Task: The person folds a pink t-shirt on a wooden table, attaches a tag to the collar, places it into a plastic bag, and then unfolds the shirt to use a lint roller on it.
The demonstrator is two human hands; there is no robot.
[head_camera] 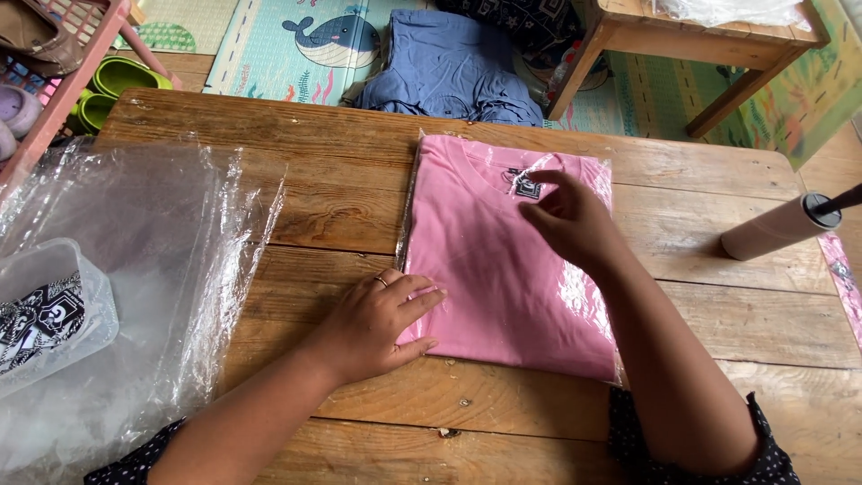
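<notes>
A folded pink shirt lies inside a clear plastic bag on the wooden table. My left hand rests flat on the bag's lower left edge, fingers spread, a ring on one finger. My right hand presses on the upper part of the bag near the collar, fingertips touching a small black tag at the neckline. Neither hand grips anything.
A pile of clear plastic bags covers the table's left side, with a clear plastic box of black-and-white items on it. A cardboard tube lies at the right. Beyond the table lie blue folded clothes, a play mat and a wooden bench.
</notes>
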